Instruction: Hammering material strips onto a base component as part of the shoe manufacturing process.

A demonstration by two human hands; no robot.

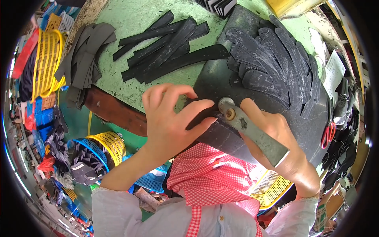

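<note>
My right hand [268,130] is wrapped around the handle of a cobbler's hammer [256,136], which has a round face and a long, flared grey metal end. The hammer's round face is beside my left fingertips, over the dark slab [308,136]. My left hand [167,114] is curled, its thumb and index finger holding a black strip [199,115] against the slab's near edge; most of that strip is hidden beneath the fingers. Beyond my hands lie several loose black strips [166,47]. A fanned pile of black, chalk-marked strips [276,63] covers the slab's far right part.
Grey strips [85,55] hang over the green table's [130,15] left edge. Red-handled scissors [328,134] lie at the slab's right edge. A yellow basket [47,63], a blue basket [92,148] with scraps, and a yellow basket [272,187] by my lap stand around me.
</note>
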